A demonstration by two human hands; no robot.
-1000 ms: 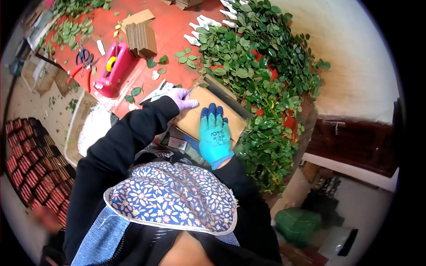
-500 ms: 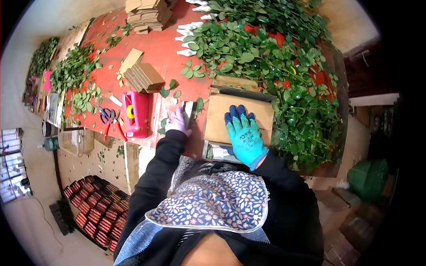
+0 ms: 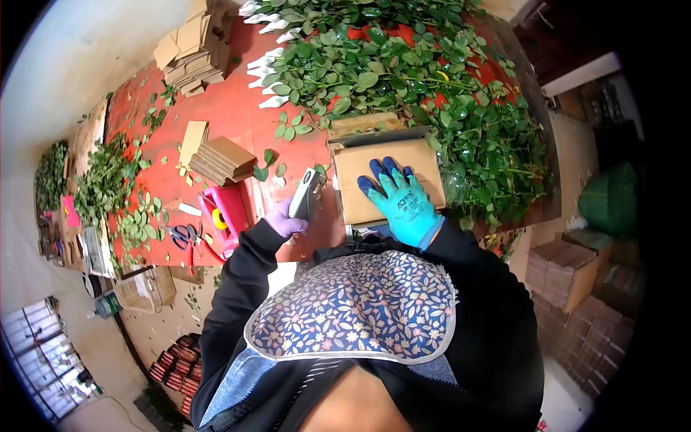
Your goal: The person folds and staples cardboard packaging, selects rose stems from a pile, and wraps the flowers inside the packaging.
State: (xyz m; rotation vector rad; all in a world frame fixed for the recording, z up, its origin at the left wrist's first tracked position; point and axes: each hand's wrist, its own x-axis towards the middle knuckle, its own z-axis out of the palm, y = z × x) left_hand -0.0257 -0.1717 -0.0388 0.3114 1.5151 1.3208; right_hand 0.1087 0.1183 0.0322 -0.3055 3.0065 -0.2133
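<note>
My left hand [image 3: 287,220], in a thin purple glove, is closed around the near end of a black-and-silver stapler [image 3: 309,193]. It holds the stapler just left of a shallow box-like frame [image 3: 337,183] with dark edges. Inside the frame lies a flat brown cardboard piece [image 3: 358,160]. My right hand [image 3: 407,207], in a teal glove with dark blue fingertips, rests flat on that cardboard with its fingers spread. Nothing is held in it. Part of the cardboard is hidden under the palm.
Leafy rose stems [image 3: 403,79] with white-wrapped ends [image 3: 270,72] cover the back and right of the red table [image 3: 248,129]. Folded cardboard pieces [image 3: 222,160], a pink tape dispenser [image 3: 229,212] and scissors [image 3: 186,236] lie on the left. A cardboard stack [image 3: 194,54] stands farther back.
My left hand has closed around the stapler and lifted its far end, which now points up and away. My right hand stays on the cardboard, its fingers more spread. The camera view has shifted.
</note>
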